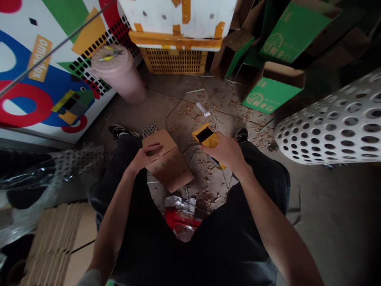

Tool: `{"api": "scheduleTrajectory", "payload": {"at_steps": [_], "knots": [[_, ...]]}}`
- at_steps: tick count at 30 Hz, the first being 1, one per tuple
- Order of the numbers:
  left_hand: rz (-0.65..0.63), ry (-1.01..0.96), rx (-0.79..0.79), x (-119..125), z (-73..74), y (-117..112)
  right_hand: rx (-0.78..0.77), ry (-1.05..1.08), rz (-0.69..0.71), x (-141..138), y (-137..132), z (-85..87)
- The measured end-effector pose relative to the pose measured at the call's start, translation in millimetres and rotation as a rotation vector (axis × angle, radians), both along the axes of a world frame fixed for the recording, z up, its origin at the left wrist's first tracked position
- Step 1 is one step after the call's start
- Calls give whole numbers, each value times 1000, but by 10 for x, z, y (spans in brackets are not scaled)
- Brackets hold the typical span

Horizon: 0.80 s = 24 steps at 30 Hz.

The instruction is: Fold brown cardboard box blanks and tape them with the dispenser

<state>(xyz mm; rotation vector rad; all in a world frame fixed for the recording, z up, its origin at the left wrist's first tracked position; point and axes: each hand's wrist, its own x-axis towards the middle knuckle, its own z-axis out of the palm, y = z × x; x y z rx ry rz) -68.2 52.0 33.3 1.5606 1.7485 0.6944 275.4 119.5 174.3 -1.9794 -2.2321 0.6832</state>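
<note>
A brown cardboard box (171, 171) is held tilted between my knees, with a closed flap side turned up and a thin green edge showing. My left hand (147, 155) grips it from the left, fingers over its top face and thumb hidden. To the right of the box, my right hand (226, 151) is wrapped around a yellow tape dispenser (204, 133). Its black-lined front end points up and left, and part of the tape roll shows below my fingers. The dispenser and the box are apart.
Green printed cartons (272, 93) stand open at the back right, near a white perforated basket (333, 123). A pink bin (122, 75) and a yellow crate (175, 59) under a white foam box (178, 18) stand ahead. Flattened cardboard (56, 238) is stacked at left. Scraps litter the floor.
</note>
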Motion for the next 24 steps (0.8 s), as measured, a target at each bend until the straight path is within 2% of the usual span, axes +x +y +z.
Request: {"api": "scheduleTrajectory", "payload": {"at_steps": [3,6,10,13,15,20,24], "knots": [[-11,96,-131,-12,-156,-127,-10,-21,-2,9,-1,-24],[-22,203,-136,103,-226,-247,-19,-25,7,0,-6,-14],[95,386,-184,445,-175,-362,-37,-31,20,-27,-7,19],[27,477,-257,697,-118,-419,-44,-45,31,-35,0,19],[5,519,-272,777,-81,-437,-40,-55,43,-33,2,8],[77,643,-243,647,-68,-388,-41,-72,71,-20,-2,-16],[-8,589,-243,441,-223,-302,-66,-73,82,-19,-2,-27]]}}
